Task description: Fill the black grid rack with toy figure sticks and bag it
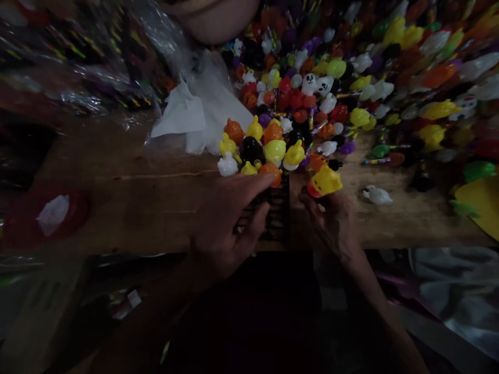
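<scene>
My right hand (335,221) is closed around a small yellow plastic figure topper (326,180) with a red part beneath it, held just above the table. My left hand (230,223) reaches over a dark slotted rack (278,213), thumb and forefinger apart. Its fingertips touch or nearly touch an orange topper (271,174) at the rack's near row. Behind it, several toppers stand packed together in the rack, among them a lime one (275,151), a black one (251,149) and a white one (227,164). The stems below them are mostly hidden.
A big heap of mixed colourful toppers (300,98) covers the back and right of the wooden table (156,208). Clear plastic bags (218,88) lie at the back left, below a pinkish tub (214,21). A red container (74,210) is at left; a white topper (377,195) lies alone at right.
</scene>
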Demonstrator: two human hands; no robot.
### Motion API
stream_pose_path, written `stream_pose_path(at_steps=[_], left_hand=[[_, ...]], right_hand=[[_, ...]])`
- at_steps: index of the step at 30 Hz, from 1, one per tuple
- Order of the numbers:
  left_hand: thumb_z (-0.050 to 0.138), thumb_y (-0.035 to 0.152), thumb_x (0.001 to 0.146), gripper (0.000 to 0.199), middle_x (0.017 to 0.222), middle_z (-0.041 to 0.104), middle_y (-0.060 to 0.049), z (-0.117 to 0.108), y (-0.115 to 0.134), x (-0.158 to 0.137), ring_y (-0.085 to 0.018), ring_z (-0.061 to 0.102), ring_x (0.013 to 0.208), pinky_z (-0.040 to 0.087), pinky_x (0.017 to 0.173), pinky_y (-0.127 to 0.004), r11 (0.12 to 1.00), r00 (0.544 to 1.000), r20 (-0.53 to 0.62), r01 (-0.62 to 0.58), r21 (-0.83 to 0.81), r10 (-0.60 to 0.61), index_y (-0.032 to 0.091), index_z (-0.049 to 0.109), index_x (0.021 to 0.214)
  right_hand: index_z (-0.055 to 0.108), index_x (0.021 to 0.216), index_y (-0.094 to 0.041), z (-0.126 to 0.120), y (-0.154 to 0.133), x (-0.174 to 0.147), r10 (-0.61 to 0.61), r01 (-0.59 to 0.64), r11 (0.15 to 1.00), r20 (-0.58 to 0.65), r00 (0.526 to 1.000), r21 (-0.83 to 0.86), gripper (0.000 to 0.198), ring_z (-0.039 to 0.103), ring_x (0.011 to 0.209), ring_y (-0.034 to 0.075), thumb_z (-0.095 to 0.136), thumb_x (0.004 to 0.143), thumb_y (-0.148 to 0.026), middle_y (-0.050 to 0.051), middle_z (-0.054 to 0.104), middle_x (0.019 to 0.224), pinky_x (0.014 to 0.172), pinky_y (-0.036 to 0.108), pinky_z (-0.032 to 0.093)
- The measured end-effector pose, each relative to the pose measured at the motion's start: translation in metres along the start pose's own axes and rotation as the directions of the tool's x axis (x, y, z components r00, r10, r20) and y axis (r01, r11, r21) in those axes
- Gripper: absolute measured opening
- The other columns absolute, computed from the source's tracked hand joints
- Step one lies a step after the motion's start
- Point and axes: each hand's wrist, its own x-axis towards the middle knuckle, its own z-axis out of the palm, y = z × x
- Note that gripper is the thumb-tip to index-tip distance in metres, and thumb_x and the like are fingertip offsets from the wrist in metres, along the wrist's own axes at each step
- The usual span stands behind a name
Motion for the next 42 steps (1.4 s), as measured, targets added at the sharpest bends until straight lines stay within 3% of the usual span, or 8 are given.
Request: stream_pose_path(at_steps=[2, 6, 14, 24, 28, 35, 39, 42], left_hand=[[0.061, 0.011, 0.093, 0.041, 0.123, 0.071, -0.004, 0.002, -0.013, 0.012, -0.019, 0.061, 0.119, 0.05, 0.107, -0.036, 0.975, 0.991, 0.008, -0.136, 0.177, 0.137, 0.021, 0.057, 0.133], [0.061, 0.014, 0.093, 0.04, 0.128, 0.07, -0.006, 0.018, -0.034, 0.017, -0.027, 0.057, 0.125, 0.046, 0.109, -0.046, 0.943, 0.987, 0.099, -0.15, 0.298, 0.125, 0.02, 0.058, 0.132], [0.06, 0.012, 0.093, 0.037, 0.121, 0.071, -0.011, 0.028, -0.04, 0.017, -0.025, 0.062, 0.115, 0.048, 0.104, -0.039, 0.952, 0.963, 0.167, -0.24, 0.19, 0.21, 0.013, 0.059, 0.13], [0.056, 0.016, 0.093, 0.044, 0.126, 0.067, -0.008, 0.023, -0.043, 0.02, -0.025, 0.059, 0.119, 0.046, 0.107, -0.042, 0.968, 0.958, 0.232, -0.204, 0.144, 0.168, 0.018, 0.052, 0.137], [0.063, 0.021, 0.087, 0.053, 0.125, 0.067, -0.011, 0.026, -0.038, 0.026, -0.031, 0.057, 0.117, 0.046, 0.102, -0.047, 0.946, 0.947, 0.257, -0.249, 0.21, 0.192, 0.014, 0.05, 0.138], [0.072, 0.037, 0.087, 0.053, 0.109, 0.071, -0.009, 0.036, -0.028, 0.034, -0.031, 0.061, 0.103, 0.044, 0.091, -0.045, 0.894, 0.925, 0.334, -0.296, 0.337, 0.18, 0.015, 0.055, 0.132], [0.073, 0.038, 0.087, 0.05, 0.11, 0.07, -0.01, 0.037, -0.029, 0.035, -0.029, 0.061, 0.102, 0.045, 0.09, -0.042, 0.913, 0.945, 0.289, -0.249, 0.323, 0.155, 0.015, 0.056, 0.127], [0.072, 0.035, 0.087, 0.04, 0.105, 0.071, -0.007, 0.037, -0.029, 0.037, -0.027, 0.063, 0.099, 0.046, 0.09, -0.04, 0.936, 0.951, 0.286, -0.2, 0.29, 0.114, 0.017, 0.058, 0.12]], right_hand=[[0.069, 0.096, -0.021, 0.014, 0.01, 0.008, 0.008, -0.007, 0.998, -0.023, 1.0, 0.064, 0.017, 0.068, 0.085, 0.022, 0.063, 0.091, -0.036, 0.006, 0.072, 0.094, 0.079, 0.039, 0.057], [0.072, 0.095, -0.023, 0.035, 0.018, 0.014, 0.027, -0.018, 0.988, -0.06, 0.998, 0.15, 0.016, 0.068, 0.088, 0.021, 0.066, 0.09, -0.037, 0.003, 0.074, 0.094, 0.082, 0.038, 0.056], [0.073, 0.088, -0.023, 0.033, 0.01, 0.014, 0.002, -0.001, 0.998, -0.026, 1.0, 0.055, 0.025, 0.068, 0.078, 0.02, 0.062, 0.093, -0.045, 0.003, 0.074, 0.087, 0.076, 0.036, 0.056], [0.069, 0.084, -0.022, 0.038, 0.012, 0.013, -0.018, 0.025, 0.994, 0.066, 0.998, -0.105, 0.034, 0.065, 0.08, 0.021, 0.053, 0.097, -0.049, 0.007, 0.07, 0.084, 0.073, 0.033, 0.053], [0.07, 0.09, -0.022, 0.04, 0.014, 0.014, 0.013, 0.004, 0.994, 0.155, 0.988, -0.112, 0.031, 0.065, 0.085, 0.021, 0.049, 0.1, -0.044, 0.008, 0.07, 0.094, 0.076, 0.031, 0.052], [0.069, 0.1, -0.02, 0.04, 0.016, 0.013, -0.065, 0.085, 0.993, 0.214, 0.975, -0.086, 0.033, 0.065, 0.088, 0.023, 0.042, 0.102, -0.039, 0.01, 0.068, 0.094, 0.081, 0.036, 0.053], [0.064, 0.117, -0.021, 0.012, 0.012, 0.0, -0.126, 0.131, 0.983, 0.044, 0.991, -0.127, 0.028, 0.065, 0.092, 0.023, 0.052, 0.098, -0.038, 0.011, 0.069, 0.105, 0.083, 0.037, 0.054], [0.063, 0.117, -0.021, -0.016, 0.021, -0.009, -0.087, 0.032, 0.952, -0.17, 0.982, -0.303, 0.026, 0.064, 0.089, 0.022, 0.052, 0.098, -0.035, 0.011, 0.068, 0.107, 0.081, 0.038, 0.053]])
